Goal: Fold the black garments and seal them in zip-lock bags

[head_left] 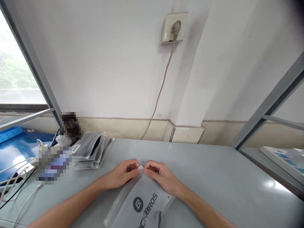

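A frosted zip bag [149, 193] with a dark round logo and printed lettering lies tilted at the front of the grey table. My left hand [124, 173] pinches its top corner between thumb and fingers. Close beside it, my right hand [161, 175] pinches the same edge, the two thumbs nearly meeting. Something dark shows through the bag near the bottom of the view; its kind I cannot make out. The lower end of the bag is cut off by the frame.
Left of my hands sits a stack of similar filled bags [89, 148]. Beyond it are a blurred-out phone-like object [54, 164], white cables [28, 199] and a blue tray [10, 134]. The grey table [213, 183] meets the wall, where a plug sits in a socket [175, 28].
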{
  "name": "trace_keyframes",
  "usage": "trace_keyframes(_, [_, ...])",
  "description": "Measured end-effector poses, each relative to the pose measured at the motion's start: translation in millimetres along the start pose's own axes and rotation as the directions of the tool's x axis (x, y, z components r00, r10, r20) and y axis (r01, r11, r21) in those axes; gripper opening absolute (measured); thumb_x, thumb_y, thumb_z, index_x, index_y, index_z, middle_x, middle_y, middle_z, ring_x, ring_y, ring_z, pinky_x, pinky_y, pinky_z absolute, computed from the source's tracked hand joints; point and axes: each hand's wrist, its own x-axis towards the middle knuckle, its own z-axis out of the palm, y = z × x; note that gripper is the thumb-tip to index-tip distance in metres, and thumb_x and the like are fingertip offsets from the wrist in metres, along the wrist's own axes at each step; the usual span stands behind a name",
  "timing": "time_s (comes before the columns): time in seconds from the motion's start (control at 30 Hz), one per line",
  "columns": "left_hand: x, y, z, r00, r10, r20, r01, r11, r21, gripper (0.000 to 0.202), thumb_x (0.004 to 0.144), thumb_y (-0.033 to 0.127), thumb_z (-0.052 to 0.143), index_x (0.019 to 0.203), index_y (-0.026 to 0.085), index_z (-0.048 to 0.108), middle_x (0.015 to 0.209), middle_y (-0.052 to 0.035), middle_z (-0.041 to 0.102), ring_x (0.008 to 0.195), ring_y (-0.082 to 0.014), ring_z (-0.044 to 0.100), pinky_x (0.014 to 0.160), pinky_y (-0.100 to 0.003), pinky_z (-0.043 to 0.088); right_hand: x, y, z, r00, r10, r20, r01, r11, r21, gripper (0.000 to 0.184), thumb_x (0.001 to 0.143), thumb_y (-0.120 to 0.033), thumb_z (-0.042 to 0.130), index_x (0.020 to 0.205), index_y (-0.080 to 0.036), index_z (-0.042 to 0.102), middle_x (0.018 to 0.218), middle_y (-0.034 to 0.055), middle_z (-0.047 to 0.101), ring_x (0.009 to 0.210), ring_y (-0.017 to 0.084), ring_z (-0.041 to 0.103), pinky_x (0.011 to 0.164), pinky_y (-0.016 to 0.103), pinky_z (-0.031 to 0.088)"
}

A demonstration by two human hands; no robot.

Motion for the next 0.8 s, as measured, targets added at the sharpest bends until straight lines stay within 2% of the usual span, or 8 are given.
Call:
trace_keyframes(0.17, [-1.6, 7.1, -10.2, 0.998, -0.051, 0.024, 0.052, 0.998, -0.044, 0.041, 0.095, 0.059, 0.063, 0.084, 0.020, 0.059, 0.071, 0.0050, 0.044, 0.064, -0.0123, 0.038, 0.057, -0.024, 0.030, 9.2, 2.8, -21.4, 0.961, -0.013, -0.276, 0.024, 0.999, 0.037, 0.030, 0.085, -0.048, 0.070, 0.071, -0.022, 0.066, 0.065, -0.0034, 0.051, 0.062, 0.015, 0.045, 0.059, 0.027, 0.033])
trace_keyframes(0.2, [-1.1, 6.3, -11.9, 0.997, -0.073, 0.009, 0.073, 0.995, -0.062, 0.042, 0.094, 0.060, 0.063, 0.083, 0.020, 0.057, 0.072, 0.0048, 0.045, 0.064, -0.0121, 0.041, 0.056, -0.024, 0.031, 11.0, 4.5, -28.4, 0.927, -0.020, -0.374, 0.038, 0.998, 0.042, 0.027, 0.082, -0.045, 0.072, 0.070, -0.022, 0.066, 0.066, -0.0030, 0.053, 0.063, 0.016, 0.046, 0.059, 0.027, 0.034])
trace_keyframes(0.3, [2.5, -0.2, -15.5, 0.990, -0.125, -0.061, 0.118, 0.987, -0.107, 0.044, 0.093, 0.064, 0.061, 0.087, 0.022, 0.054, 0.074, 0.0030, 0.055, 0.060, -0.0124, 0.051, 0.049, -0.022, 0.037, 14.8, 10.7, -48.5, 0.732, 0.016, -0.681, 0.072, 0.992, 0.100, 0.022, 0.077, -0.042, 0.074, 0.071, -0.022, 0.066, 0.069, -0.0028, 0.056, 0.062, 0.016, 0.046, 0.057, 0.026, 0.036])
trace_keyframes(0.47, [10.5, -14.3, -18.4, 0.975, -0.085, -0.206, 0.064, 0.993, -0.103, 0.045, 0.095, 0.067, 0.056, 0.095, 0.022, 0.055, 0.070, 0.0019, 0.063, 0.051, -0.0111, 0.053, 0.044, -0.020, 0.040, 15.1, 17.2, -57.7, 0.640, 0.039, -0.768, 0.088, 0.988, 0.124, 0.025, 0.080, -0.047, 0.068, 0.074, -0.024, 0.060, 0.067, -0.0052, 0.051, 0.060, 0.015, 0.044, 0.054, 0.026, 0.035])
trace_keyframes(0.53, [12.6, -18.7, -18.8, 0.960, -0.111, -0.257, 0.074, 0.986, -0.147, 0.047, 0.093, 0.068, 0.057, 0.101, 0.022, 0.055, 0.074, 0.0012, 0.064, 0.053, -0.0113, 0.055, 0.044, -0.020, 0.042, 14.4, 18.9, -53.8, 0.626, 0.037, -0.779, 0.095, 0.988, 0.123, 0.026, 0.082, -0.048, 0.066, 0.075, -0.024, 0.059, 0.069, -0.0056, 0.050, 0.062, 0.015, 0.044, 0.056, 0.025, 0.036])
trace_keyframes(0.63, [14.0, -23.4, -17.2, 0.928, -0.164, -0.335, 0.101, 0.975, -0.198, 0.056, 0.089, 0.069, 0.062, 0.119, 0.022, 0.055, 0.099, -0.0061, 0.067, 0.069, -0.0160, 0.063, 0.048, -0.024, 0.050, 13.9, 21.3, -46.2, 0.627, 0.052, -0.777, 0.108, 0.982, 0.153, 0.027, 0.087, -0.050, 0.063, 0.078, -0.026, 0.057, 0.072, -0.0053, 0.049, 0.066, 0.016, 0.046, 0.058, 0.025, 0.041])
trace_keyframes(0.7, [13.8, -25.2, -14.8, 0.910, -0.139, -0.391, 0.080, 0.983, -0.163, 0.063, 0.088, 0.068, 0.063, 0.130, 0.023, 0.053, 0.120, -0.0123, 0.064, 0.085, -0.0209, 0.066, 0.055, -0.029, 0.056, 14.1, 21.6, -40.4, 0.677, 0.077, -0.732, 0.119, 0.970, 0.213, 0.028, 0.088, -0.051, 0.062, 0.079, -0.026, 0.055, 0.074, -0.0044, 0.051, 0.070, 0.017, 0.050, 0.060, 0.025, 0.045])
trace_keyframes(0.8, [12.4, -26.5, -12.3, 0.896, 0.004, -0.444, 0.016, 0.999, 0.039, 0.056, 0.094, 0.061, 0.061, 0.135, 0.024, 0.054, 0.140, -0.0142, 0.057, 0.106, -0.0260, 0.064, 0.078, -0.039, 0.060, 13.9, 18.1, -29.8, 0.808, 0.087, -0.583, 0.098, 0.956, 0.277, 0.032, 0.088, -0.052, 0.063, 0.075, -0.025, 0.052, 0.078, -0.0021, 0.057, 0.078, 0.019, 0.059, 0.064, 0.029, 0.053])
